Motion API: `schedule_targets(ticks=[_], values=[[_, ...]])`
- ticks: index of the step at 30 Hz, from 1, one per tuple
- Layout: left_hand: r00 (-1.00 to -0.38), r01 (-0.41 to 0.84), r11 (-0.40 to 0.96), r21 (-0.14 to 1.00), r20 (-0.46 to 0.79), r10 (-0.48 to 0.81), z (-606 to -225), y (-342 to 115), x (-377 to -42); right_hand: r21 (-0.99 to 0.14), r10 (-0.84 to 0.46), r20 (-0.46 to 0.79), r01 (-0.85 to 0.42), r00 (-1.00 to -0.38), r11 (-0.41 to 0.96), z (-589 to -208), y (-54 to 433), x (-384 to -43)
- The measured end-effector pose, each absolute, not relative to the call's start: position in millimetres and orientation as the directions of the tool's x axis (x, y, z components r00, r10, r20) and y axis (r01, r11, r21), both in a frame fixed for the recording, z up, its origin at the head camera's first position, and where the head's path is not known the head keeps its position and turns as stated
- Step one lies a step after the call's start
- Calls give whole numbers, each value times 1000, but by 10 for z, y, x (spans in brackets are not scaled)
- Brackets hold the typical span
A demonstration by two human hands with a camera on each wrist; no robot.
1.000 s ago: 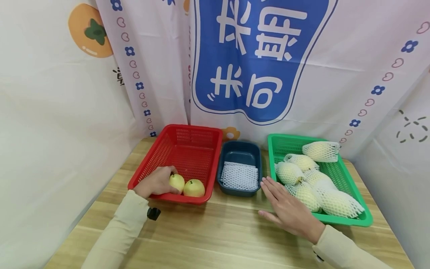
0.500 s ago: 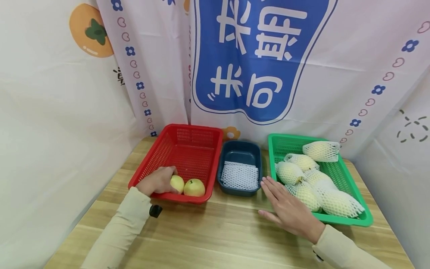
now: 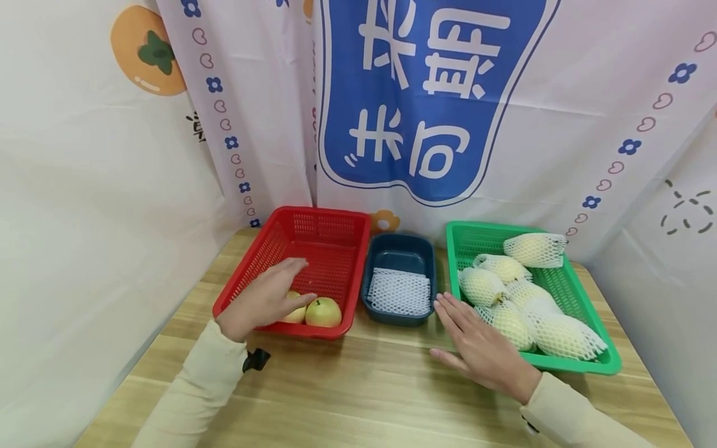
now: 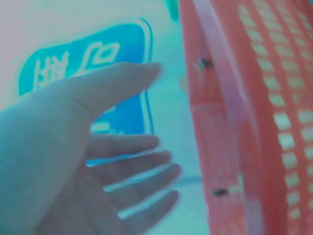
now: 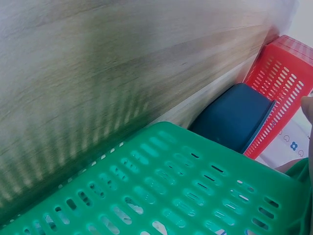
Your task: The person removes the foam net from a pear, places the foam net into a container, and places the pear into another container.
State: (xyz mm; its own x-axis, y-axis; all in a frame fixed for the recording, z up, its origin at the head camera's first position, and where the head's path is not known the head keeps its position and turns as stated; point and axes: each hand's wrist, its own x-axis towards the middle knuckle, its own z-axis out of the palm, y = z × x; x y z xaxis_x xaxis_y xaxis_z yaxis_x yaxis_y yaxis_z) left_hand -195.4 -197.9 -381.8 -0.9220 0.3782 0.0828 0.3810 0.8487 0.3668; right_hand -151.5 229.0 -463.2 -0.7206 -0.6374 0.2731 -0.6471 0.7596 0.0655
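Over the front left of the red basket [image 3: 363, 261] my left hand [image 3: 263, 297] hovers with fingers extended, holding nothing. In the left wrist view its fingers are apart, beside the red basket wall [image 4: 264, 117]. Below it lie two yellow pears; one pear [image 3: 323, 312] shows fully, the other pear [image 3: 294, 314] is partly hidden by the hand. My right hand [image 3: 484, 348] lies with straight fingers at the front left corner of the green basket [image 3: 582, 367]. Its fingertips are close to the dark blue tray [image 3: 400, 320]; whether they touch cannot be told.
Foam net sleeves [image 3: 399, 291] lie flat in the dark blue tray, between the two baskets. The green basket holds several pears in white foam nets [image 3: 534, 251]. Behind the wooden table [image 3: 358, 392] hangs a printed cloth [image 3: 414, 99].
My left hand has let go of the left pear and lifted slightly above it, its fingers straightening. The pears stay in the red basket, and my right hand has not moved.
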Motion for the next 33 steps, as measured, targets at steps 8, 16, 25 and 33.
schedule_targets(ticks=[8,16,25,33], values=[[-818,574,752,324,196,541,-3821,-1592,-1740,56,-631,261,-641,-730,765,-4617,2293,-1515],[-779,627,757,182,138,612,-4235,-1380,-1671,60,-636,268,-646,-724,761,-4617,2292,-1515],[-782,621,780,78,119,611,-4482,-1342,-1627,50,-641,260,-653,-722,756,-4616,2259,-1512],[-785,616,785,67,132,605,-4512,-1319,-1639,-59,-626,203,-648,-753,759,-4524,2296,-1489]])
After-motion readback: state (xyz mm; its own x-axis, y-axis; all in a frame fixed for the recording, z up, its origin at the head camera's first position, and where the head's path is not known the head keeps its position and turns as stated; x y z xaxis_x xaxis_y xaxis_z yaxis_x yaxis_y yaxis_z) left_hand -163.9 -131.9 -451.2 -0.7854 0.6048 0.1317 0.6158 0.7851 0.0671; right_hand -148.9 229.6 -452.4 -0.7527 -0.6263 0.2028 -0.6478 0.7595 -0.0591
